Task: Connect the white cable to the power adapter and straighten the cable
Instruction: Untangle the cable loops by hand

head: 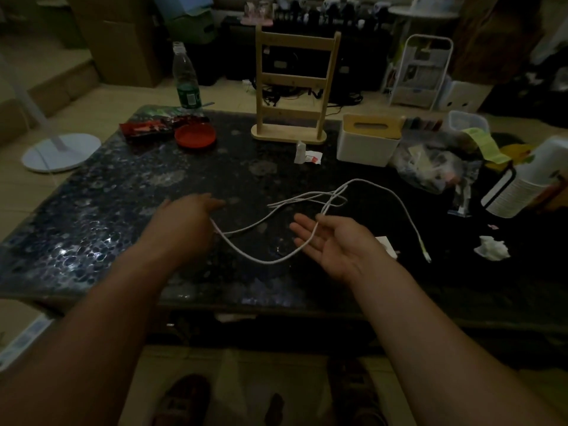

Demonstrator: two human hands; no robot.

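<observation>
A long white cable (310,198) lies in loose loops on the dark speckled table (92,210). One free end with its plug (425,256) rests to the right. My left hand (184,219) is palm down over the cable, which comes out from under its fingers; the grip itself is hidden. My right hand (335,244) is palm up with its fingers spread, and the cable lies across them. The white power adapter (385,244) sits on the table just behind my right hand, partly hidden by it.
At the back stand a wooden rack (290,87), a white tissue box (367,142), a red dish (195,135), a snack packet (147,127) and a water bottle (186,78). Plastic bags (436,164), a white container (528,182) and a crumpled tissue (491,249) crowd the right side.
</observation>
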